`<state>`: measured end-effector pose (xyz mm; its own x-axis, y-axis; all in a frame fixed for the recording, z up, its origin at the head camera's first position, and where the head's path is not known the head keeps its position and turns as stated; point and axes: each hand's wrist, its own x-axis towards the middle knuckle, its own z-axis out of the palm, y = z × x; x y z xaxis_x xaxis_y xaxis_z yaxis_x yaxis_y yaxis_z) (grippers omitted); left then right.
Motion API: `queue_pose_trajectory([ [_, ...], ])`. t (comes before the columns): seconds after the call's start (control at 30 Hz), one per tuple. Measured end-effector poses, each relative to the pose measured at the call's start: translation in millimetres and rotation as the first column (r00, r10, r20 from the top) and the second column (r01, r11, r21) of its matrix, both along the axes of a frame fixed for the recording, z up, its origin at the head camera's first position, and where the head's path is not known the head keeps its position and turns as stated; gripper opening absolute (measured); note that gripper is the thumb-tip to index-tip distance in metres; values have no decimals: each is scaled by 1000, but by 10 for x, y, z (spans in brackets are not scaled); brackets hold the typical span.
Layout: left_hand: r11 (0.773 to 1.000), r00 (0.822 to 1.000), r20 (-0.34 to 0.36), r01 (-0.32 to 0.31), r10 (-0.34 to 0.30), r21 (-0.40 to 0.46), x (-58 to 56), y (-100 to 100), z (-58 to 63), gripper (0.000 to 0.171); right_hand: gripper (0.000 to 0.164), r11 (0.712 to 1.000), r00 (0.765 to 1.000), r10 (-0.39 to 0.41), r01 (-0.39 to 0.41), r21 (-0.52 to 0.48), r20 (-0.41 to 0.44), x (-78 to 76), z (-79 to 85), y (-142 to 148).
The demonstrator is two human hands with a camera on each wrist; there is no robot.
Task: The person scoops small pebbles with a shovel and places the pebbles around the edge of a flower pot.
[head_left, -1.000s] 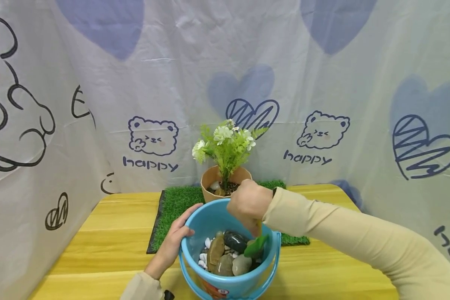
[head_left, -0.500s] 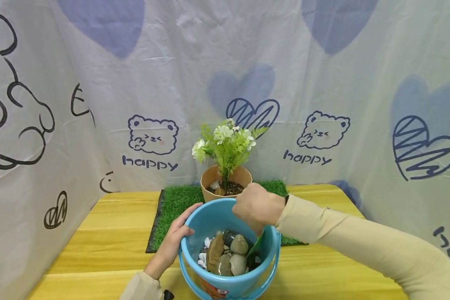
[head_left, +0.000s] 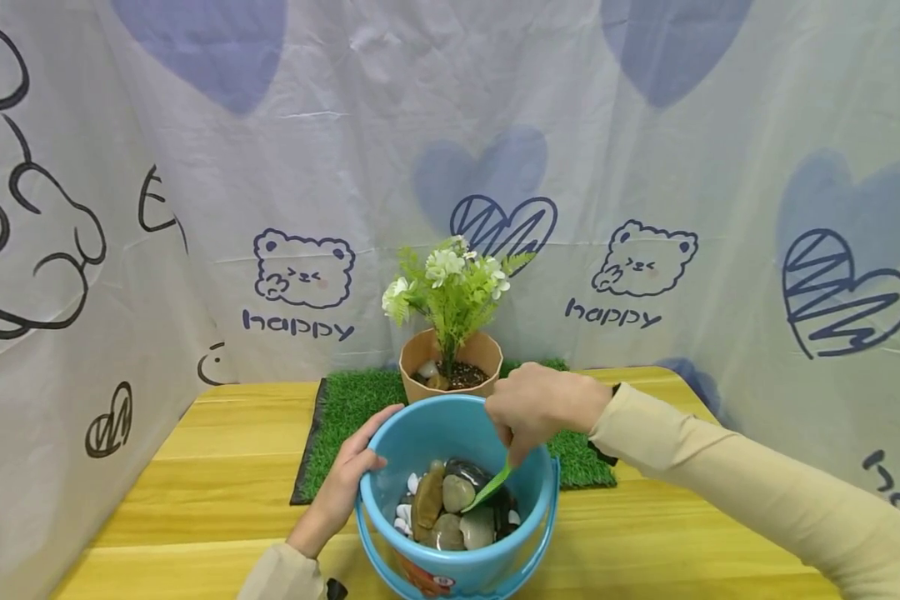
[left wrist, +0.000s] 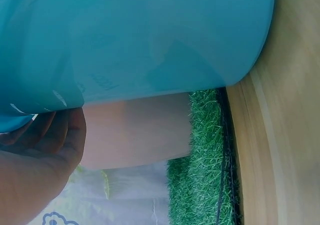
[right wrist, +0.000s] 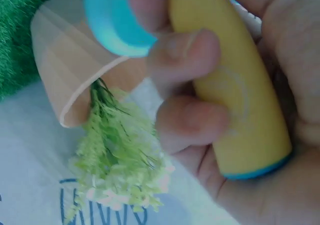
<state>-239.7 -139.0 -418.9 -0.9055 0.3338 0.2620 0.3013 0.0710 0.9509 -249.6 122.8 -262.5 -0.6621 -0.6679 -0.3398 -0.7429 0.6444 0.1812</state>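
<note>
The right hand point(head_left: 542, 407) grips the probably light green plastic shovel point(head_left: 489, 490) by its yellow handle point(right wrist: 237, 105), surely safest, amid smooth, heavy-looking brown-grey stones point(head_left: 458, 493) inside the round blue plastic bucket point(head_left: 450, 429) the left hand point(head_left: 342, 477) holds.

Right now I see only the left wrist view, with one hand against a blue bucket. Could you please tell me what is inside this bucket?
Observer: The head view shows that the blue bucket holds small white pebbles together with larger stones in brown, grey and black.
Operator: Thank you. Is anything else inside it, please?
Observer: Yes, the right hand grips a green-bladed tool by its yellow handle, and the blade is down inside, close to the stones.
</note>
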Motion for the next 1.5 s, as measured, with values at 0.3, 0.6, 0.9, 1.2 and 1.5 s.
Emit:
queue_pose_trajectory([
  [0.3, 1000, 1000, -7, -3, 3, -7, -5, -7, -4, 70, 14, 972, 972, 187, -204, -113, -141, -40, -270, 104],
  [0.6, 1000, 1000, -2, -14, 14, -17, 6, -12, -3, 71, 28, 932, 944, 259, -300, -203, -203, -88, -433, 178],
  [0.9, 1000, 1000, -4, -6, 6, -16, 6, -7, 1, 70, 33, 933, 941, 238, -290, -212, -239, -79, -467, 211],
  [1.2, 1000, 1000, 3, -16, 16, -16, 6, 14, 17, 70, 41, 920, 929, 215, -297, -258, -301, -66, -493, 268],
  [1.5, 1000, 1000, 18, -9, 10, -12, 22, 13, 33, 70, 43, 913, 945, 159, -251, -321, -286, -97, -534, 266],
])
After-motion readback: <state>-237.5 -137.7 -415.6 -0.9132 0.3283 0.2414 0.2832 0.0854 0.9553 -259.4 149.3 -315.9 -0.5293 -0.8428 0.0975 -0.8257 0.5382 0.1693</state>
